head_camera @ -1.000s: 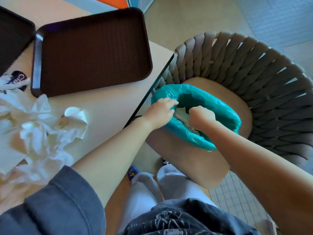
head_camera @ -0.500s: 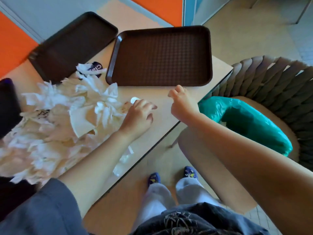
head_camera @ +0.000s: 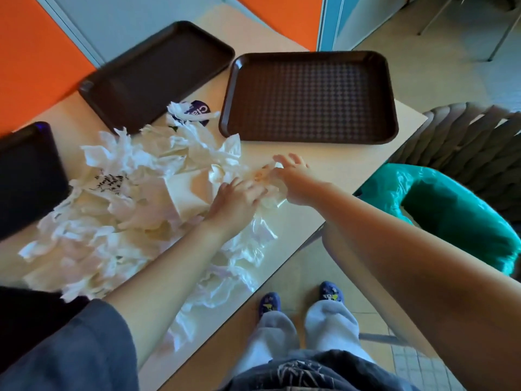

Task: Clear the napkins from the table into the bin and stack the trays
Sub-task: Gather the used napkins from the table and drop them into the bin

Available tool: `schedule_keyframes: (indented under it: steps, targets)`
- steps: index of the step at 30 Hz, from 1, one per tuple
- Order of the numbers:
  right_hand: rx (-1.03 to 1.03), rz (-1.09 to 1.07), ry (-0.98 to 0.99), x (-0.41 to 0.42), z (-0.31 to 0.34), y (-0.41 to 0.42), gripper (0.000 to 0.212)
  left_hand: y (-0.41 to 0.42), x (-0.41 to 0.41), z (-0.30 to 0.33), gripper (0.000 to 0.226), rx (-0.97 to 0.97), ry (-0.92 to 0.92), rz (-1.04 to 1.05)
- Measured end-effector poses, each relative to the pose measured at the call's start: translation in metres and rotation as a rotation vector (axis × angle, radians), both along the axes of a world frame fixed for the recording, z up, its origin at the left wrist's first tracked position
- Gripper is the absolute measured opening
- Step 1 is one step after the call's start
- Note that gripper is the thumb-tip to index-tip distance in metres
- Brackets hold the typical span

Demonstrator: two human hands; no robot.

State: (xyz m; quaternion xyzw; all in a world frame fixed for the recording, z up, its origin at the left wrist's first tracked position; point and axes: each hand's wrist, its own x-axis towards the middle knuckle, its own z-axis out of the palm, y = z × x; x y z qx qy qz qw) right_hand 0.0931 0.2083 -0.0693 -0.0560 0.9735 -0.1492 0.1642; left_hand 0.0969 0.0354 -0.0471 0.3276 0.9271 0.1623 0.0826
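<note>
Left hand: the left hand (head_camera: pixel 235 200) is laid palm down on the right edge of the napkin heap, fingers stretched forward and blurred; whether anything is pinched cannot be told.
Right hand: the right hand (head_camera: pixel 293 179) is set just beside it, fingers spread apart, fingertips touching a crumpled napkin (head_camera: pixel 270 183) caught between the two hands.
Napkins: the pile of napkins (head_camera: pixel 118 210) is spread across the near-left part of the table (head_camera: pixel 346 165), some spilling to the near edge.
Trays: three brown trays are seen unstacked — the right tray (head_camera: pixel 308 94) far right, the middle tray (head_camera: pixel 158 71) far centre, the left tray (head_camera: pixel 28 176) at the left edge.
Bin: the bin (head_camera: pixel 451 215), lined in teal, is placed off the table's right side, well apart from both hands.
</note>
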Motion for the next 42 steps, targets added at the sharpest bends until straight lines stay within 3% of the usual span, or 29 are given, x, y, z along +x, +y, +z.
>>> schedule_keyframes:
  steps: [2,7,9,11,14,18,21,23,28,31,36,42]
  targets:
    - [-0.015,-0.077,0.054,0.005,-0.002,0.002,0.05,0.001,-0.008,0.003,0.026,0.136,-0.005,0.001]
    - [-0.009,-0.176,0.039,0.017,0.008,0.003,0.052,0.013,-0.028,0.008,0.018,0.247,0.015,-0.041]
    - [0.009,-0.2,0.034,0.022,0.007,0.004,0.053,0.021,-0.032,0.011,0.019,0.285,-0.066,0.022]
    - [-0.009,-0.251,0.026,0.028,0.005,0.007,0.057,0.026,-0.032,0.014,0.025,0.294,-0.071,0.031]
    - [-0.019,-0.313,0.037,0.039,0.007,0.016,0.075,0.032,-0.027,0.014,0.04,0.35,0.019,-0.125]
    - [-0.002,-0.417,0.078,0.054,0.012,0.04,0.057,0.046,-0.025,0.011,0.05,0.293,-0.065,-0.177]
    - [0.017,-0.489,0.079,0.064,0.015,0.061,0.058,0.064,-0.024,0.006,0.06,0.246,-0.124,-0.211]
    - [0.041,-0.528,0.069,0.072,0.019,0.078,0.059,0.082,-0.022,0.003,0.056,0.259,-0.15,-0.214]
    - [0.044,-0.621,0.047,0.097,0.021,0.124,0.069,0.131,-0.016,-0.005,0.019,0.33,-0.096,-0.263]
    - [0.032,-0.671,-0.025,0.114,0.015,0.159,0.063,0.168,-0.012,-0.012,0.009,0.302,-0.057,-0.286]
    - [-0.019,-0.794,-0.145,0.142,-0.003,0.21,0.053,0.229,0.001,-0.022,0.007,0.196,0.015,-0.346]
    - [-0.031,-0.834,-0.279,0.17,-0.037,0.256,0.055,0.289,0.022,-0.037,0.015,0.157,-0.144,-0.334]
